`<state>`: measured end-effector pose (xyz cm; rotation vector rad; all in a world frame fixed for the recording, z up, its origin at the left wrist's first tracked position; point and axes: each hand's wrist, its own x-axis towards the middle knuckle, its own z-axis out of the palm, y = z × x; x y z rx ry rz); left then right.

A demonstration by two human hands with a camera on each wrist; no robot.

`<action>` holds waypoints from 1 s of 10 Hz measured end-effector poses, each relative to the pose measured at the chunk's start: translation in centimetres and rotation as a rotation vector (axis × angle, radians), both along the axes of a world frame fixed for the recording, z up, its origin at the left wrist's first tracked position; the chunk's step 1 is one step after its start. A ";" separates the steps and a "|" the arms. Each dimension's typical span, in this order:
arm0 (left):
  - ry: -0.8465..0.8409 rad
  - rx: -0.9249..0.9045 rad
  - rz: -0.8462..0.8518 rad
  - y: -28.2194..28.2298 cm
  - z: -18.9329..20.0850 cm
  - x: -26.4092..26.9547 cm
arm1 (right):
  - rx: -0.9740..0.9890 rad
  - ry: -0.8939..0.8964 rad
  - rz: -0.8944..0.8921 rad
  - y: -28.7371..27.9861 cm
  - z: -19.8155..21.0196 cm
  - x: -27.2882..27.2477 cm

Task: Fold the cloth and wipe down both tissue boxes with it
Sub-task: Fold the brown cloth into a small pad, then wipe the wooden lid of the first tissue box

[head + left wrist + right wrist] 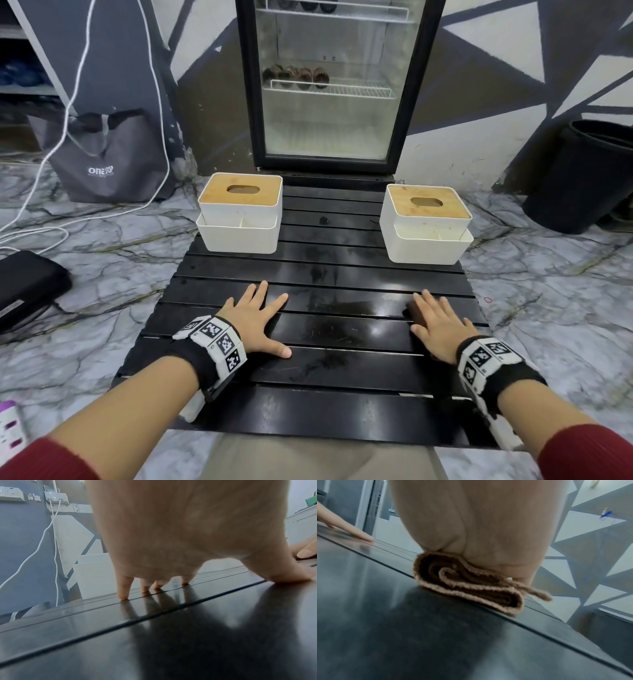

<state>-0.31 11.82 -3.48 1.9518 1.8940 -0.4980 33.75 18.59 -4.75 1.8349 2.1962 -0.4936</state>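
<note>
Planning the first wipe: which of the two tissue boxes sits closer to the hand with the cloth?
The right tissue box, at the table's far right. The right hand presses the folded cloth directly in front of it; the left tissue box sits across the table.

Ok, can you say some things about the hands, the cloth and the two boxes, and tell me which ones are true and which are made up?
1. The right hand lies flat on the folded brown cloth. True.
2. The left hand is holding a tissue box. False: it rests flat on the black table, holding nothing.
3. Both tissue boxes have wooden lids with an oval hole. True: the left tissue box and the right tissue box match.
4. The cloth is spread out wide. False: it is folded into layers.
5. The boxes are stacked. False: they stand apart at the table's far corners.
</note>
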 end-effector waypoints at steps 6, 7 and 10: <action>-0.273 0.439 -0.045 2.4 2.9 -6.3 | 0.142 0.255 0.179 2.4 4.7 -8.4; -0.276 0.697 0.047 4.1 4.5 -9.4 | 0.138 0.481 0.226 4.0 5.8 -14.2; -0.260 0.613 0.265 9.3 4.9 -15.4 | 0.075 0.714 0.191 8.4 5.7 -26.4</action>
